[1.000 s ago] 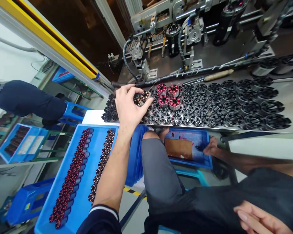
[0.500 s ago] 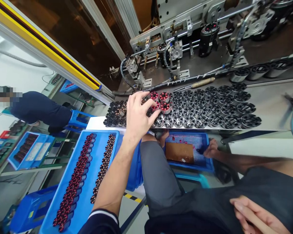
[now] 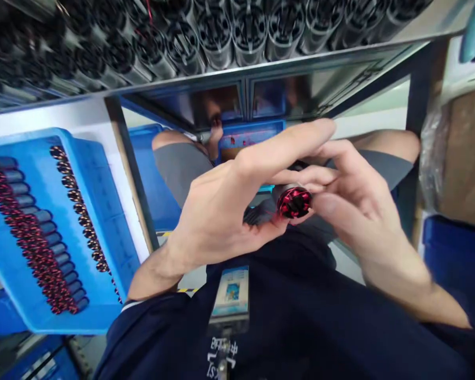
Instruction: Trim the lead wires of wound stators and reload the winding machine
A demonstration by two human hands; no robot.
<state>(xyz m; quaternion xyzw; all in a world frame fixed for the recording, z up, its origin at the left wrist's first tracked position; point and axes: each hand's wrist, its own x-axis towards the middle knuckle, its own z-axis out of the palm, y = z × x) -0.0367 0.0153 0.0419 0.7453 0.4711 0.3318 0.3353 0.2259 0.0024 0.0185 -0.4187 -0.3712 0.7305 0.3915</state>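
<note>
A motor stator (image 3: 295, 202) wound with red wire is held in front of my lap, its wound end facing up toward me. My left hand (image 3: 225, 206) curls around its left side, thumb tip below the rim and index finger arched over the top. From the right, my right hand (image 3: 360, 206) closes on it, thumb and bent fingers at its side. The fingers hide part of the stator's body. Beyond the hands, several metal cylinders with black slotted ends (image 3: 249, 37) stand in rows along the workbench edge.
On the left, a blue bin (image 3: 98, 184) holds rows of red-wound stators (image 3: 31, 232) and copper-coloured ones (image 3: 81, 211). Another blue bin (image 3: 253, 129) lies under the bench. A cardboard box (image 3: 467, 158) is at the right, with a teal tool handle (image 3: 473, 31) above it.
My left hand has left the rows on the bench and come back to my lap. My right hand has risen to meet it, and a red-wound stator is now between them. The view has tilted down.
</note>
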